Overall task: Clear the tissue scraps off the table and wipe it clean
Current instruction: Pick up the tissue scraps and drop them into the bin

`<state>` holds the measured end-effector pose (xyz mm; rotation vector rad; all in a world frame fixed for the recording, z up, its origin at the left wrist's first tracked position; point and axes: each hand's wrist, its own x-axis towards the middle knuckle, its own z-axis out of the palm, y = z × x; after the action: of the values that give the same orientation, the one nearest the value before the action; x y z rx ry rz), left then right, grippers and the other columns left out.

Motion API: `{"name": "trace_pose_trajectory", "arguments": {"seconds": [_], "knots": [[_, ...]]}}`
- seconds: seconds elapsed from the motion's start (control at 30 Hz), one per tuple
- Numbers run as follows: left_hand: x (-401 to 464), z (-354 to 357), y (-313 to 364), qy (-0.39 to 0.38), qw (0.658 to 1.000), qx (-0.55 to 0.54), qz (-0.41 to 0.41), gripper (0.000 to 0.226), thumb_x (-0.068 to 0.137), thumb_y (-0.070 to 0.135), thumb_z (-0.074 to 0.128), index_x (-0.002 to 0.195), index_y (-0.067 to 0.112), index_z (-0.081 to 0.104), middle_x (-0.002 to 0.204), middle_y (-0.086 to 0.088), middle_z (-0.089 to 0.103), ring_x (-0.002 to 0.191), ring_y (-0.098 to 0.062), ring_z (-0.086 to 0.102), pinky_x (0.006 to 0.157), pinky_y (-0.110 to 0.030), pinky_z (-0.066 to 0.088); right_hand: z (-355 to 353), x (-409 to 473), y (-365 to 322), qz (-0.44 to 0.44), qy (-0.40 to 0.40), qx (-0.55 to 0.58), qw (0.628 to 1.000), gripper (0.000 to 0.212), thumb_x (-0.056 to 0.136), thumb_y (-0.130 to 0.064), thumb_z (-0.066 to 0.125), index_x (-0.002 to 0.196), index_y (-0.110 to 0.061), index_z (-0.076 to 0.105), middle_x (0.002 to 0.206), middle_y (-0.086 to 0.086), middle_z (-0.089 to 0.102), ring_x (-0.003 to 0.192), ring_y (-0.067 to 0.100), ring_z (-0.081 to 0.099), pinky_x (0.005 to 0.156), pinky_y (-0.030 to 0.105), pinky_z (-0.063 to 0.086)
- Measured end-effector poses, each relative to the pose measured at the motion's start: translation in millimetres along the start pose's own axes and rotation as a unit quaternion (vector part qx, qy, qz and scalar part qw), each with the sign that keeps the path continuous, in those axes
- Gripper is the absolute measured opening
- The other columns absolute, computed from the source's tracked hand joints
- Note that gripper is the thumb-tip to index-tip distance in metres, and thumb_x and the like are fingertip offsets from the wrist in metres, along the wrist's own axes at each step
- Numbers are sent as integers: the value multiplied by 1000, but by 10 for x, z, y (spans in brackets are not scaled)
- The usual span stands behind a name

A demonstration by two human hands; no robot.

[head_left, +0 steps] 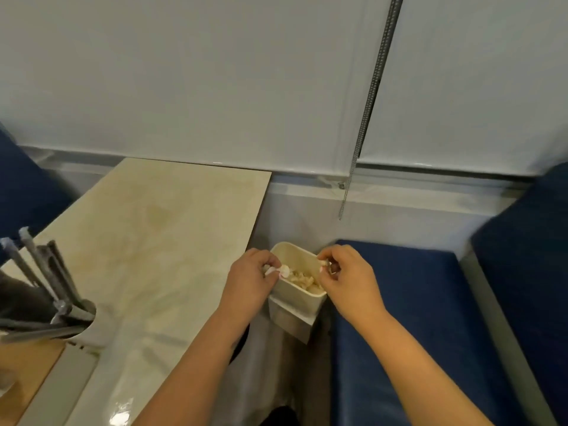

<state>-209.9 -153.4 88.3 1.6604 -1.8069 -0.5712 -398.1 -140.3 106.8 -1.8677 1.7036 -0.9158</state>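
— Holding scraps over the bin, both of them? Which hand is better placed to let go first?

— The left hand (250,279), I'd judge. Its fingers (270,265) are pinched together on a white tissue scrap (281,271) that pokes out to the right, already past the near-left rim of the small cream bin (299,298). The scrap's long axis runs roughly left to right, its free end pointing in over the opening.

— And the right hand (347,279)?

— At the bin's far-right rim, fingers closed on a smaller white bit (323,265); it's too small to make out well. It sits at the edge, not clearly over the opening.

— So the drop is straight down?

— For the left scrap, it looks so: the bin lies directly below and slightly right of the fingertips, with crumpled tissue (302,278) already inside. The right hand would likely need a small shift leftward.

— The counter (153,241)?

— It's to the left of the bin, no scraps visible on it, though a faint stain shows. Wiping seems not yet done.
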Motion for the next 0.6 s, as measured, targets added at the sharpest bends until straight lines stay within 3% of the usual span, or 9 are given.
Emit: {"name": "trace_pose_trajectory", "arguments": {"seconds": [0.1, 0.27, 0.43, 0.6], "knots": [[322, 171, -27, -21, 1000, 7, 4, 13, 76, 13, 71, 83, 22, 67, 87, 4, 59, 77, -10, 52, 67, -16, 32, -61, 172, 162, 20, 18, -5, 1000, 20, 80, -9, 61, 95, -22, 63, 87, -14, 51, 74, 3, 51, 66, 15, 43], [948, 508, -230, -64, 998, 19, -5, 11, 77, 15, 72, 85, 20, 67, 89, 6, 56, 79, -10, 53, 69, -17, 33, -10, 534, 405, 56, 36, -8, 998, 18, 81, -8, 62, 92, -23, 63, 87, -10, 53, 74, 5, 52, 69, 22, 47], [1476, 845, -520, -126, 991, 36, -27, 12, 78, 17, 72, 88, 21, 67, 92, 5, 56, 82, -12, 55, 70, -17, 34, 141, 879, 584, 78, 31, -28, 996, 18, 81, -9, 63, 93, -23, 63, 87, -13, 52, 76, 2, 52, 67, 14, 44], [1838, 1130, -836, -206, 976, 40, -56, 24, 83, 16, 69, 106, 20, 67, 109, 0, 63, 90, -8, 54, 79, -15, 37, 366, 1175, 744, 103, 19, -33, 994, 19, 81, -8, 63, 94, -22, 63, 90, -12, 54, 78, 2, 53, 69, 18, 47]]}}
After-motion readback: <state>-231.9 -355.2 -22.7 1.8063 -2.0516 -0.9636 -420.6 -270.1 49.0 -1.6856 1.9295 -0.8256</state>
